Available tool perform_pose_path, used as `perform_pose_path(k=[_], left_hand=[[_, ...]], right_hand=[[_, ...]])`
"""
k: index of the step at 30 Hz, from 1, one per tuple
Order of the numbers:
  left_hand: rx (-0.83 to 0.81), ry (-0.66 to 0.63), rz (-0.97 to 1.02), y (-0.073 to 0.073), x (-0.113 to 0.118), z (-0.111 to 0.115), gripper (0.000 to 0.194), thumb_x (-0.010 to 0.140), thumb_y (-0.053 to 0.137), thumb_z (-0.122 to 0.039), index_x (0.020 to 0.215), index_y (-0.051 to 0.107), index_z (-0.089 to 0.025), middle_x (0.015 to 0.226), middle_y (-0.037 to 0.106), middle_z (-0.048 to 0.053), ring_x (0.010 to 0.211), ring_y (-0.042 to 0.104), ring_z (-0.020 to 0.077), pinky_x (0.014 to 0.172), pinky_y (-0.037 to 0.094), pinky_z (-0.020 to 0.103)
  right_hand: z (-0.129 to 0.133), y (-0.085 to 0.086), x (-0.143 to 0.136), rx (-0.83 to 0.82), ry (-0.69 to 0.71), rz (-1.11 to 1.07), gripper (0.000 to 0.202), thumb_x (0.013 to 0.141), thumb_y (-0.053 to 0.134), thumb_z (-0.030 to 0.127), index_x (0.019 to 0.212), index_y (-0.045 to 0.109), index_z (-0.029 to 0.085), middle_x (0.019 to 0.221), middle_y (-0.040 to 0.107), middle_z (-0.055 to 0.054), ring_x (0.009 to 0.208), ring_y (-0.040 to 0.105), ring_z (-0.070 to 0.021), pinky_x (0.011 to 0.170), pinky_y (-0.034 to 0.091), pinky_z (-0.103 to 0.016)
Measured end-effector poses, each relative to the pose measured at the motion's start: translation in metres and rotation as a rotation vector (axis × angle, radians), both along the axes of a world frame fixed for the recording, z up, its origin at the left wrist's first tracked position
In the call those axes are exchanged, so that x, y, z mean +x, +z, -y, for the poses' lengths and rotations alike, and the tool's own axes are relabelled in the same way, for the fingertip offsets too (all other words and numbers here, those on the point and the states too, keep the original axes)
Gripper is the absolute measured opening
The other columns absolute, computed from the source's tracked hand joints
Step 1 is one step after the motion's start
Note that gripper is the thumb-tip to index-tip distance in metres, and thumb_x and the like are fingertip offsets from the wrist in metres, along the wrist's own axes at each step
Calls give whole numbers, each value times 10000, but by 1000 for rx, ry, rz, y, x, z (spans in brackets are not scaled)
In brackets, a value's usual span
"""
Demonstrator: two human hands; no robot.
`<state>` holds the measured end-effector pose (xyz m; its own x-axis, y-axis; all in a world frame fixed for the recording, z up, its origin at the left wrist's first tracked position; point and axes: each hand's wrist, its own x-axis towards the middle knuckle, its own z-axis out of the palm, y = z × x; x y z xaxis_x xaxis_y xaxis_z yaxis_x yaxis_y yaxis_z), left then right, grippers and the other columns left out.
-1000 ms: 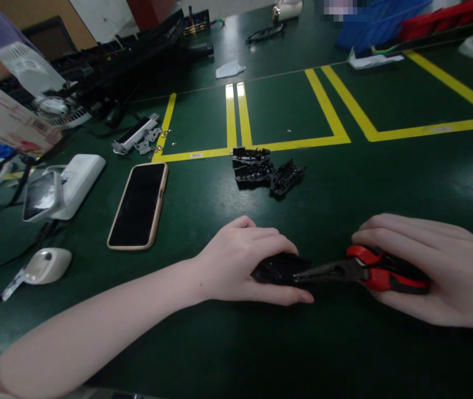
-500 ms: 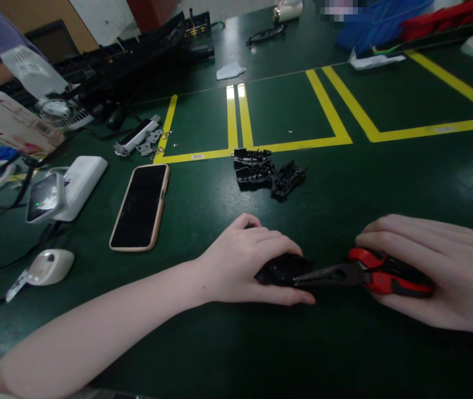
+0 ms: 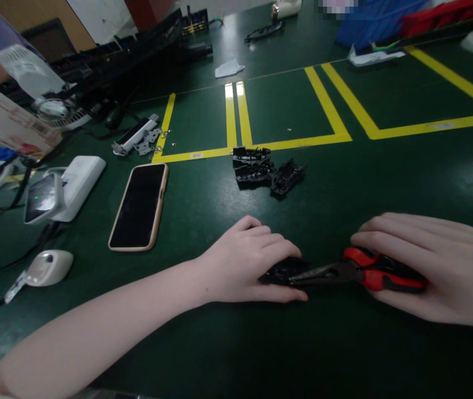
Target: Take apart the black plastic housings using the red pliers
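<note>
My left hand (image 3: 253, 260) is closed around a black plastic part (image 3: 280, 270), pressing it to the green table; much of the part is hidden under the fingers. In my right hand (image 3: 436, 266) are long-nose pliers (image 3: 344, 271) with red and black handles. Their jaws point left, and the tips touch the black part's right side. Whether the tips grip anything is too dark to tell. Beyond my hands lie several similar black plastic parts (image 3: 255, 169), bunched together near the yellow tape.
A phone in a tan case (image 3: 139, 208) lies left of my hands. Further left are a white device with a screen (image 3: 45, 197) and a beige tape measure-like object (image 3: 51, 267). Yellow tape (image 3: 303, 142) marks rectangles on the table. A blue bin (image 3: 380, 25) stands at the back right.
My right hand and the pliers have shifted slightly left, with the tips further over the black part. My left hand keeps its hold.
</note>
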<state>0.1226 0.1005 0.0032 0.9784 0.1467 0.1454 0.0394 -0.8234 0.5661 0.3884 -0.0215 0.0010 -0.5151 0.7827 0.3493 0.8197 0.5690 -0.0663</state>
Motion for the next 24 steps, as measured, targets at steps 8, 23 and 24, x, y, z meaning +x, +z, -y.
perform_pose_path(k=[8,23,24], left_hand=[[-13,-14,-25,1,0,-1,440,906,629,-543,1107,625,-152,970,716,11,883,641,160,870,379,330],[34,47,-2,0,-5,-3,507,893,639,-550,1253,641,-193,1031,600,50,902,563,176,818,415,319],[39,55,-1,0,-5,-3,521,886,645,-553,1266,639,-198,1038,598,53,907,564,181,817,421,323]], right_hand=[[2,0,-2,0,16,17,306,859,556,454,1056,607,225,931,677,-53,780,662,-185,651,551,-333],[-2,1,13,50,-42,17,358,870,554,458,1131,566,214,1011,632,-83,909,599,-230,781,444,-394],[-3,0,12,41,-68,-17,353,876,549,458,1135,556,218,1021,624,-84,933,593,-237,799,436,-401]])
